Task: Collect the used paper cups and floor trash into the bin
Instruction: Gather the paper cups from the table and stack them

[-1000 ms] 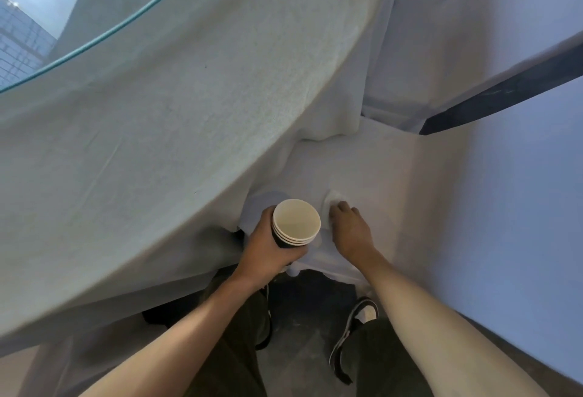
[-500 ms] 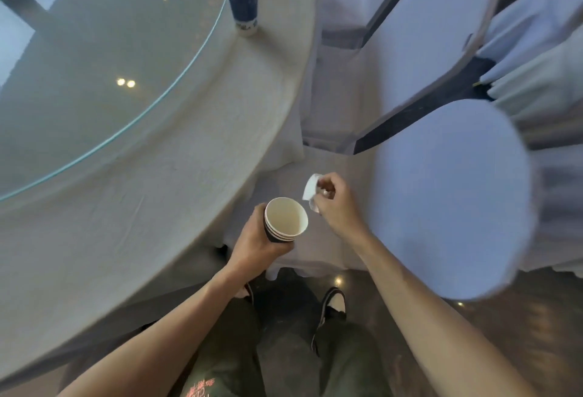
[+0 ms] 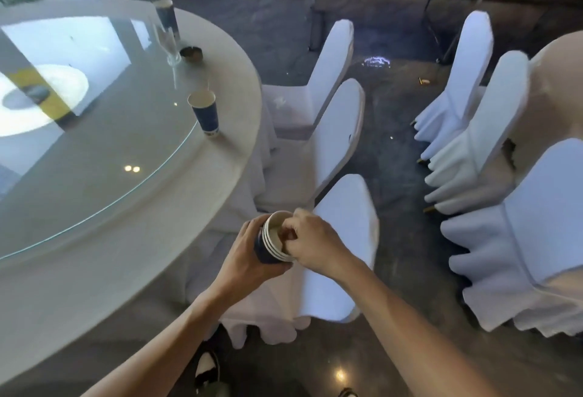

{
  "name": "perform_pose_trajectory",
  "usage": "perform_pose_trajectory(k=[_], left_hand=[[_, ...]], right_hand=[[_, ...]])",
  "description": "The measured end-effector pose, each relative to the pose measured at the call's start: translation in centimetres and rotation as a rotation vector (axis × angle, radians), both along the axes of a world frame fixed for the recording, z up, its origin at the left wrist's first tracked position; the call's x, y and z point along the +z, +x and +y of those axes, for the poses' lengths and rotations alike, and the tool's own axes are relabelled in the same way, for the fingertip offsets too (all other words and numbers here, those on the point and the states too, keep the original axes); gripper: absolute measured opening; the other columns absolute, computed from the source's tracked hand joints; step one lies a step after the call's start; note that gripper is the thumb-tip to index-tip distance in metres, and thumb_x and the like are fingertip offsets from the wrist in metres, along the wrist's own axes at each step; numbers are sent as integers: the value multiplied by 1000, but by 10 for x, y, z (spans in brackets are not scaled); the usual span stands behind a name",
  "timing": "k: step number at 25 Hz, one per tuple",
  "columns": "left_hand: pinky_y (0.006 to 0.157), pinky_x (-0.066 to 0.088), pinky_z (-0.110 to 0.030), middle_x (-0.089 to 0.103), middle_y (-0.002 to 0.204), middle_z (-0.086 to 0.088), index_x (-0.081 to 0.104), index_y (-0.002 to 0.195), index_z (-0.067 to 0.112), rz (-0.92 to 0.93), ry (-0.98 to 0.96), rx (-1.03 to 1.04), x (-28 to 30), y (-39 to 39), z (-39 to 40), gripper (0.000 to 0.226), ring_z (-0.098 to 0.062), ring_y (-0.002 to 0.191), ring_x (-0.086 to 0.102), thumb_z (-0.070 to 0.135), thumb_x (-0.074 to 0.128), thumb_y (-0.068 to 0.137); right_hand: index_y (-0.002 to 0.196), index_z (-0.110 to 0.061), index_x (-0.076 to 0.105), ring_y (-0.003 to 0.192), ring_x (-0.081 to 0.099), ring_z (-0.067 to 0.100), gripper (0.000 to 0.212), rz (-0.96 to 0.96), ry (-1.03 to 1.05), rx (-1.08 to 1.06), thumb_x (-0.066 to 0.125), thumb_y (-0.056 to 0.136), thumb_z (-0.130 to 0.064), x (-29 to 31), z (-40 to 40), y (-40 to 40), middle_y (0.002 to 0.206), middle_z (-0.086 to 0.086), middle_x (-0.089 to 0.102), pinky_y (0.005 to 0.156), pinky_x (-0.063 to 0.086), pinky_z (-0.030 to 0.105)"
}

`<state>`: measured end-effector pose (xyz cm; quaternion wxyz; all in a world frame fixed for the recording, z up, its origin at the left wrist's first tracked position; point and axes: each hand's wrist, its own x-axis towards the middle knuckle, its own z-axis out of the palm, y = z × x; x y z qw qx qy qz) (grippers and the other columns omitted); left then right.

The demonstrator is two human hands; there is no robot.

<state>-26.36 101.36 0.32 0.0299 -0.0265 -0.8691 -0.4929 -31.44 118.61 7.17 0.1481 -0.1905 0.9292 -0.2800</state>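
My left hand (image 3: 244,253) grips a stack of nested dark blue paper cups (image 3: 267,247), tilted with the mouth toward my right. My right hand (image 3: 317,245) has its pinched fingertips inside the top cup's mouth; the white paper scrap it carries is mostly hidden by the fingers. Another blue paper cup (image 3: 206,112) stands upright near the edge of the round table (image 3: 233,144). A second blue cup (image 3: 166,15) stands farther back. On the dark floor lie a small orange scrap (image 3: 424,81) and a shiny crumpled bit (image 3: 377,61).
White-covered chairs (image 3: 340,131) line the table's right side; the nearest chair (image 3: 344,232) is just behind my hands. More covered chairs (image 3: 492,131) stand at the right, across a floor aisle. A wine glass (image 3: 172,46) and a dark ashtray (image 3: 191,53) are on the table.
I have risen from under the tablecloth. My right hand lifted the white scrap off the chair seat and moved it into the mouth of the cup stack.
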Motion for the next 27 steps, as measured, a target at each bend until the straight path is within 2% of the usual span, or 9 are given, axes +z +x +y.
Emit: perform_pose_trajectory(k=[3,6,8,11,14,17,20,23,27], left_hand=[[89,47,-5,58,129,28,54,133,50,62,-40,16,9,16,56,82,5,119,59,49,94,61],[94,56,-18,62,131,24,58,137,44,44,-117,-2,14,20,110,77,0,120,64,53,92,69],[96,56,-18,56,135,27,54,141,45,44,-149,-2,15,19,133,79,0,122,62,59,88,72],[98,56,-16,46,137,36,49,143,49,91,-128,46,22,3,150,84,0,124,57,60,89,70],[98,61,-34,56,140,22,53,143,41,65,-37,95,23,-31,160,81,-12,124,63,47,93,73],[97,60,-32,61,134,23,54,140,44,114,23,186,16,-77,170,80,-10,121,66,48,94,70],[94,61,-31,64,130,22,56,138,45,116,41,256,8,-134,184,81,-11,118,68,45,97,68],[95,61,-36,67,130,15,54,138,40,99,88,314,13,-174,198,82,-18,118,69,42,98,69],[94,59,-33,70,125,13,57,132,38,60,128,445,21,-224,209,77,-18,115,70,43,98,67]], right_hand=[[80,-17,59,75,59,25,5,-21,69,92,58,82,-13,8,46,15,80,-1,58,63,39,31],[107,-10,67,97,69,32,22,-134,167,156,57,87,-12,14,95,14,106,11,71,79,57,39],[122,-9,63,108,68,31,32,-269,197,200,56,91,-13,16,119,4,121,11,69,94,58,41],[124,-7,62,113,65,29,32,-361,152,292,49,95,-10,21,137,-27,124,12,67,101,56,45],[129,-4,61,119,62,27,36,-436,63,342,45,97,-8,27,143,-67,127,11,65,104,54,42],[115,-4,66,107,63,21,33,-468,11,388,42,94,-6,31,148,-121,111,6,66,91,54,33],[88,-9,64,81,57,11,22,-425,8,433,42,90,-7,34,160,-177,86,-1,62,75,51,31],[78,-15,61,75,58,16,22,-368,-1,490,43,89,-14,42,165,-225,80,1,61,72,52,40],[66,-31,56,68,52,7,30,-346,-39,597,42,88,-16,53,168,-288,70,-11,54,66,48,34]])
